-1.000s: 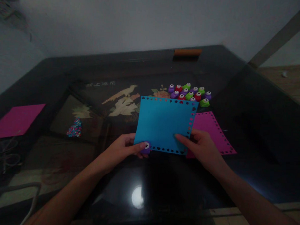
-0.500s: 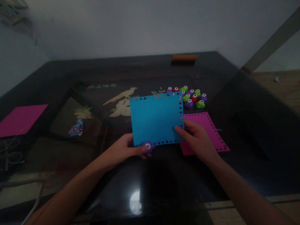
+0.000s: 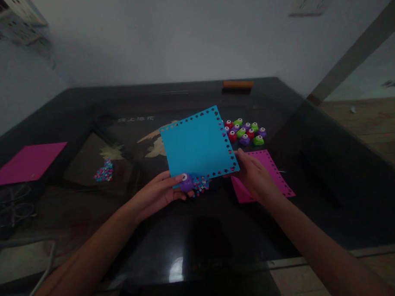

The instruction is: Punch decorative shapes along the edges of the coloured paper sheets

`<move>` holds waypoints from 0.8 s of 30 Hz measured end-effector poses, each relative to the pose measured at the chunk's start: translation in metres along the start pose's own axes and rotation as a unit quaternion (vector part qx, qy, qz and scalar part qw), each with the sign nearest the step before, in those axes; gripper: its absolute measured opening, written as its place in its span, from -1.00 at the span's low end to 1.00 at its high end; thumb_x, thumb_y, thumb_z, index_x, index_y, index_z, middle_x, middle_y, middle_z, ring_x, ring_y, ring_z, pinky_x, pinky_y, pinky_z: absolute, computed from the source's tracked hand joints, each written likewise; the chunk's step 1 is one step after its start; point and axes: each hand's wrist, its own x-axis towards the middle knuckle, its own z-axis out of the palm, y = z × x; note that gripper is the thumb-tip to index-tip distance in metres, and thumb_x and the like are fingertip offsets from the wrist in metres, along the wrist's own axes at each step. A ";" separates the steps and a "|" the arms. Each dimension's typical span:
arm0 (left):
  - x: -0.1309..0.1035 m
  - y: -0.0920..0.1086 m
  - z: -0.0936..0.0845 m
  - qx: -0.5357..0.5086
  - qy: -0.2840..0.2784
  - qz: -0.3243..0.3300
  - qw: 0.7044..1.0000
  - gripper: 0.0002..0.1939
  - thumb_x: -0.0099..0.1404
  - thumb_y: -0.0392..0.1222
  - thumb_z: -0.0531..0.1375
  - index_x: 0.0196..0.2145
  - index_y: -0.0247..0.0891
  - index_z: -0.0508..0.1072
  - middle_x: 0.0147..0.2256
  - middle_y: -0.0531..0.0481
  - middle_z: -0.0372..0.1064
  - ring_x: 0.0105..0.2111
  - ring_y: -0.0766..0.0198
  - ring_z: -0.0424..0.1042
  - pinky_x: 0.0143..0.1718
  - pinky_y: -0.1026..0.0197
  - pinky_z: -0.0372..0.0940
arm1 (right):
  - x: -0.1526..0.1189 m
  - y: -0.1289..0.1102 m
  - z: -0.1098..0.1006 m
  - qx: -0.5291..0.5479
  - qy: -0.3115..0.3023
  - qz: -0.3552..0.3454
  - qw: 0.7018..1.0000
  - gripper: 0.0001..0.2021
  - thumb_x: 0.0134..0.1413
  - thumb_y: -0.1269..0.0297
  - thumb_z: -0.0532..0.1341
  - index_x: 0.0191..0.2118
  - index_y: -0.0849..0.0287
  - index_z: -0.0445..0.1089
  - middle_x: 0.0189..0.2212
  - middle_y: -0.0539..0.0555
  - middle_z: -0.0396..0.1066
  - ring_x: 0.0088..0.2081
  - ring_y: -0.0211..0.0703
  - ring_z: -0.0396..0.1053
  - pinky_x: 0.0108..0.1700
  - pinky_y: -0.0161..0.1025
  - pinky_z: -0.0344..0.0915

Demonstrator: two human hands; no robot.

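A sheet of blue paper [image 3: 197, 143], punched with small shapes along its top, right and bottom edges, is held tilted above the table. My left hand [image 3: 157, 189] grips a purple craft punch [image 3: 186, 183] at the sheet's lower left edge, thumb on its white button. With closed fingers, my right hand [image 3: 253, 173] holds the sheet by its lower right corner; part of that grip is hidden behind the paper. Small punched confetti pieces [image 3: 202, 185] show just below the sheet's bottom edge. Under my right hand lies a pink sheet [image 3: 271, 170] with punched borders.
Several purple, red and green craft punches [image 3: 245, 132] stand grouped behind the sheet. A confetti pile [image 3: 105, 170] and another pink sheet [image 3: 30, 163] lie at left, with glasses [image 3: 14, 208] below them. A brown roll [image 3: 237, 85] rests by the wall on the dark glossy table [image 3: 142, 249].
The blue sheet has turned counter-clockwise, its right side rising. Confetti now shows below its bottom edge. My right thumb has left the sheet's front face. The camera view has shifted slightly.
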 end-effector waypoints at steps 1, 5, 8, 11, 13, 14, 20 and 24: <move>0.000 0.000 0.000 -0.004 0.000 0.001 1.000 -0.78 0.07 -0.17 0.35 -0.35 -0.37 0.50 -0.41 -0.07 0.50 -0.46 0.29 0.48 -0.47 0.35 0.38 | -0.001 0.000 0.001 -0.016 0.014 -0.006 1.000 -0.68 0.13 0.00 0.10 -0.34 0.16 0.41 -0.42 0.03 0.44 -0.40 -0.21 0.40 -0.37 -0.26 0.34; 0.001 -0.002 0.000 0.038 0.029 0.029 0.998 -0.78 0.09 -0.18 0.34 -0.32 -0.36 0.50 -0.38 -0.07 0.51 -0.41 0.26 0.49 -0.42 0.31 0.39 | -0.015 -0.008 0.007 -0.146 0.087 -0.097 0.981 -0.66 0.16 0.08 0.09 -0.52 0.18 0.33 -0.62 -0.04 0.34 -0.56 -0.27 0.31 -0.48 -0.32 0.25; 0.005 -0.008 0.001 0.104 0.057 0.055 0.991 -0.73 0.12 -0.16 0.31 -0.24 -0.35 0.49 -0.31 -0.09 0.52 -0.34 0.23 0.50 -0.32 0.25 0.39 | -0.031 -0.015 0.014 -0.276 0.106 -0.201 0.934 -0.63 0.21 0.17 0.05 -0.59 0.17 0.28 -0.66 -0.05 0.27 -0.57 -0.31 0.27 -0.49 -0.34 0.17; 0.007 -0.015 0.004 0.163 0.079 0.072 0.981 -0.68 0.11 -0.12 0.31 -0.19 -0.35 0.47 -0.25 -0.11 0.52 -0.30 0.19 0.49 -0.22 0.17 0.37 | -0.040 -0.013 0.025 -0.373 0.043 -0.257 0.890 -0.80 0.17 0.28 0.12 -0.46 0.18 0.35 -0.57 -0.02 0.36 -0.51 -0.28 0.32 -0.45 -0.33 0.19; 0.007 -0.019 0.007 0.199 0.095 0.085 0.972 -0.67 0.10 -0.11 0.31 -0.21 -0.35 0.48 -0.23 -0.11 0.52 -0.27 0.17 0.49 -0.17 0.14 0.35 | -0.040 -0.005 0.034 -0.417 -0.012 -0.269 0.868 -0.93 0.11 0.34 0.18 -0.28 0.20 0.38 -0.42 0.04 0.43 -0.40 -0.22 0.37 -0.37 -0.30 0.27; 0.006 -0.020 0.008 0.217 0.101 0.093 0.966 -0.68 0.10 -0.10 0.30 -0.22 -0.34 0.48 -0.23 -0.11 0.52 -0.26 0.16 0.48 -0.14 0.12 0.34 | -0.040 0.000 0.038 -0.436 -0.030 -0.270 0.858 -0.86 0.08 0.35 0.21 -0.20 0.21 0.36 -0.33 0.09 0.44 -0.31 -0.16 0.39 -0.29 -0.25 0.31; 0.001 -0.028 0.017 0.275 0.108 0.126 0.947 -0.75 0.08 -0.13 0.30 -0.28 -0.28 0.48 -0.28 -0.04 0.53 -0.26 0.13 0.50 -0.16 0.10 0.37 | -0.036 0.022 0.053 -0.518 -0.048 -0.262 0.813 -0.67 0.04 0.39 0.21 -0.03 0.17 0.27 -0.13 0.20 0.39 -0.08 0.04 0.34 -0.08 -0.01 0.34; -0.005 -0.029 0.024 0.291 0.087 0.135 0.943 -0.75 0.07 -0.17 0.29 -0.25 -0.27 0.46 -0.23 -0.05 0.52 -0.21 0.11 0.49 -0.12 0.09 0.36 | -0.038 0.023 0.051 -0.512 -0.030 -0.272 0.814 -0.69 0.02 0.51 0.16 -0.07 0.21 0.29 -0.17 0.21 0.39 -0.12 0.03 0.36 -0.14 -0.05 0.36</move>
